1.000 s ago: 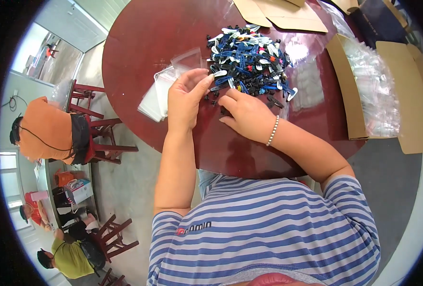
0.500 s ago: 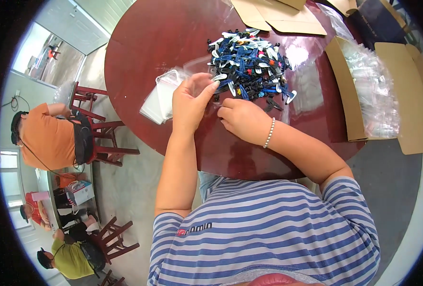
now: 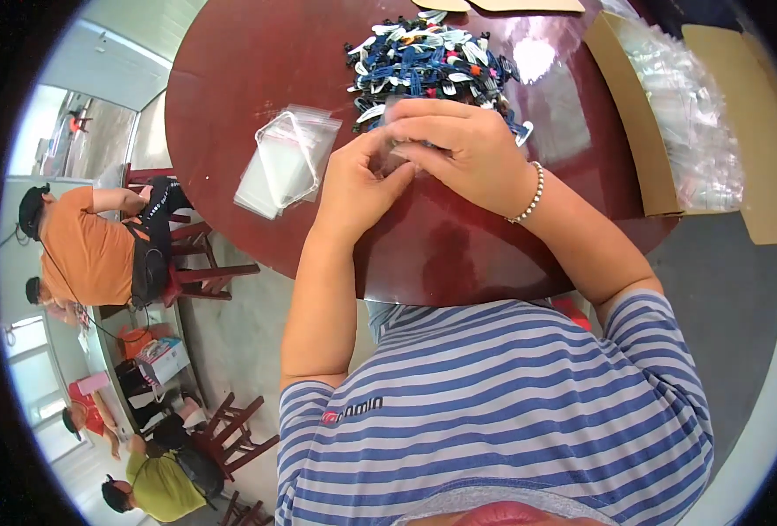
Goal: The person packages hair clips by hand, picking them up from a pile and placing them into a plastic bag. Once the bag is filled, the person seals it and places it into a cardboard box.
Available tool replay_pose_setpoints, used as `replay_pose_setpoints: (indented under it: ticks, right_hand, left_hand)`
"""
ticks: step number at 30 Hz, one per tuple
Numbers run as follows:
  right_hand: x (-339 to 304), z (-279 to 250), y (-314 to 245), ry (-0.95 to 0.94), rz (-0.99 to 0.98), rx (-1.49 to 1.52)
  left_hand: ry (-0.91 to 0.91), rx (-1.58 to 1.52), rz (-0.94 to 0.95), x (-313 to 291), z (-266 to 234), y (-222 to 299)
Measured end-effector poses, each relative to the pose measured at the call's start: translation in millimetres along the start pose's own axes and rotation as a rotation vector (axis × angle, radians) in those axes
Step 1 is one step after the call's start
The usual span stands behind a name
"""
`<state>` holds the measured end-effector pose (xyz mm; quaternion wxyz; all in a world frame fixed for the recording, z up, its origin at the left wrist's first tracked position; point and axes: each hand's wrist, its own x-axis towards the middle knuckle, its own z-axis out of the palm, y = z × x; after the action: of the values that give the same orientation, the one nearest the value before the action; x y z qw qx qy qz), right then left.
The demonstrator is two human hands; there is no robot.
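Observation:
Both my hands meet over the table in front of a heap of small hair clips (image 3: 432, 66) in blue, black and white with some bright bits. My left hand (image 3: 358, 184) pinches a clear plastic bag (image 3: 392, 159), mostly hidden by the fingers. Over it curls my right hand (image 3: 471, 153), a beaded bracelet on its wrist, with thumb and fingers closed at the same bag. Whether a clip is inside cannot be made out. Left of my hands lies a stack of flat clear bags (image 3: 270, 171) with a white loop on top.
On the right an open cardboard box (image 3: 638, 131) holds many filled clear bags (image 3: 682, 114). Cardboard flaps (image 3: 528, 4) lie at the table's far edge. The round dark red table (image 3: 230, 79) curves away at left. Other people sit beyond it near red stools (image 3: 230, 430).
My right hand has risen from the table to my left fingers and now covers them. The view has shifted, so the heap appears higher up and further left.

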<state>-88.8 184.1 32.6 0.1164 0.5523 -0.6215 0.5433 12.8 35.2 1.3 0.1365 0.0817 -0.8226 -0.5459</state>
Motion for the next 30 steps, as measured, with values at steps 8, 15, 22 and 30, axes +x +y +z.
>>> replay_pose_setpoints:
  ticks: [8,15,22,30]
  right_hand:
    - [5.9,-37.0,24.1,-0.075,0.301,-0.095]
    - [-14.4,-10.7,42.3,-0.445,0.146,-0.266]
    - [-15.9,2.5,17.9,-0.709,-0.034,-0.651]
    - [-21.4,4.3,33.0,-0.557,-0.032,-0.62]
  left_hand:
    - [0.12,-0.437,-0.123,4.2,-12.1,0.1]
    - [0.377,-0.576,-0.185,6.0,-25.3,-0.7]
    - [0.315,-0.574,-0.165,6.5,-23.3,0.2]
    - [0.206,-0.436,-0.134,5.3,-16.6,-1.0]
